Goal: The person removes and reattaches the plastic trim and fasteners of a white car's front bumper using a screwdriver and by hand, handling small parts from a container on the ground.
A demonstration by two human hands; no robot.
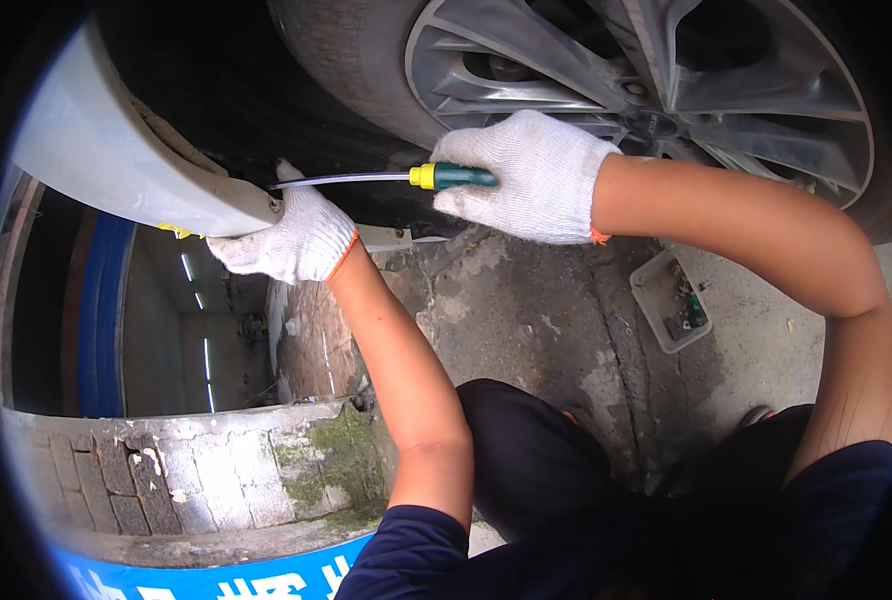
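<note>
My right hand (526,180), in a white knit glove, is closed round the green and yellow handle of a screwdriver (451,176). The long shaft points left, its tip at the end of a white car body panel (106,130), near a small fastener (274,204). My gloved left hand (281,235) is closed on the lower edge of that panel, thumb up beside the screwdriver's tip. Behind both hands is the dark wheel-well liner (216,70).
An alloy wheel (636,70) with its tyre fills the upper right. A translucent plastic tub (671,300) with small items lies on the cracked concrete ground (496,300). A mossy block wall (216,470) and blue sign (196,570) run along the lower left.
</note>
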